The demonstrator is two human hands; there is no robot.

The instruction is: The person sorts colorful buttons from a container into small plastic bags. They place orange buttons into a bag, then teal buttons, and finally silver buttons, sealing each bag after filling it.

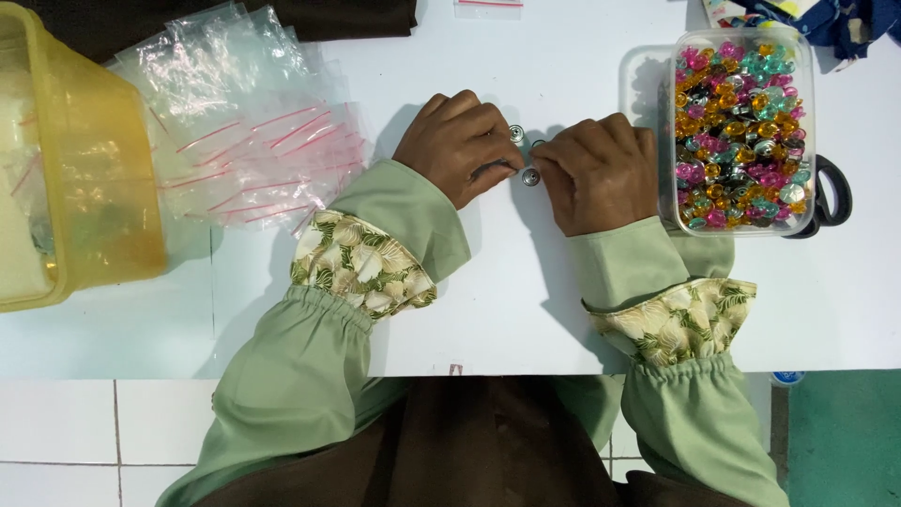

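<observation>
Two hands, left hand (458,143) and right hand (596,172), meet mid-frame on the smooth white table (526,300), fingers pinching small round shiny metal buttons (530,176) beside a clear plastic tub of glossy coloured beads (741,131).

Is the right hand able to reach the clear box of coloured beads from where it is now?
Probably yes: the right hand lies just beside the clear box, which has no lid, and nothing stands between them.

your left hand (457,143) and right hand (593,172) pinch small shiny metal buttons (530,176) on the smooth, matt white table (526,300). at three o'clock, a clear plastic tub (743,221) holds glossy, foil-bright beads (741,131). at ten o'clock lie thin, crinkly clear plastic bags (253,131), and at nine o'clock a translucent yellow plastic bin (94,160). your sleeves (310,366) are soft matt green cloth.
</observation>
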